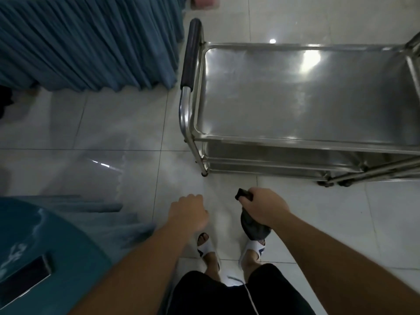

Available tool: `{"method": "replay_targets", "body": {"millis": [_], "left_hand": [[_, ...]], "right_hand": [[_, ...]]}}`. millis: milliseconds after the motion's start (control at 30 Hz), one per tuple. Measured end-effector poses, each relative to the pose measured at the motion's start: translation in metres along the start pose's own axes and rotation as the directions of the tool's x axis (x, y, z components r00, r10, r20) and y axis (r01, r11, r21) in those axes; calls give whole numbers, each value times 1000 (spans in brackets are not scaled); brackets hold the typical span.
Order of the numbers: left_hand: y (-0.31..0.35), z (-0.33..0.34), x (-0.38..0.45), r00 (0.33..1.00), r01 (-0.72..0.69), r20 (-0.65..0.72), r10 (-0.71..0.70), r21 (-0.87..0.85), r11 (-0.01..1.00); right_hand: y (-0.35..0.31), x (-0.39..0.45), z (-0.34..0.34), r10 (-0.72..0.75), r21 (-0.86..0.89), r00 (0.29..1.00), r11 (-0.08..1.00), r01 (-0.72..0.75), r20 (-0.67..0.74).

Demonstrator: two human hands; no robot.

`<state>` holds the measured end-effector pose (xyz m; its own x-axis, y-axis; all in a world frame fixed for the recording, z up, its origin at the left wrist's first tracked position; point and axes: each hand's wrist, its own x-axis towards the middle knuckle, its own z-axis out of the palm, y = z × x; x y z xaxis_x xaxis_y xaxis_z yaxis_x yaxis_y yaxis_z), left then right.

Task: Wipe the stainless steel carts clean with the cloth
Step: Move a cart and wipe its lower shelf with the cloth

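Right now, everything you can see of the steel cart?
The cart looks like shiny stainless steel and stands upright on the tiled floor, ahead of the person. Its rimmed top tray holds nothing and mirrors ceiling lights. Lower shelves show beneath. A tubular push handle with a dark grip sits at its left end; small castors are underneath. Its right end is cropped. Neither hand touches it.

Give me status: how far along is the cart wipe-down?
Done: nothing visibly; the cart top shelf shows only glare, so I can't tell if it's wiped. In hand: right hand grips the dark cloth, off the cart; left hand is loosely curled and holds nothing. Left: top shelf, lower shelves, handle.
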<state>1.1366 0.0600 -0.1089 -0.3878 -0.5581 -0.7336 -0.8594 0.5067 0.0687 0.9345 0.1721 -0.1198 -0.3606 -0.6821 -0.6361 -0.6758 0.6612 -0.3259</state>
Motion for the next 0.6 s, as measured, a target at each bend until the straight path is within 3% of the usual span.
{"method": "replay_targets", "body": {"millis": [267, 600], "left_hand": [[-4, 27, 53, 996, 95, 1, -95, -65, 993], [-26, 81, 198, 990, 113, -60, -126, -191, 975]], "right_hand": [[3, 75, 15, -52, 82, 998, 995, 49, 31], [53, 201, 85, 47, 223, 997, 974, -32, -65]]}}
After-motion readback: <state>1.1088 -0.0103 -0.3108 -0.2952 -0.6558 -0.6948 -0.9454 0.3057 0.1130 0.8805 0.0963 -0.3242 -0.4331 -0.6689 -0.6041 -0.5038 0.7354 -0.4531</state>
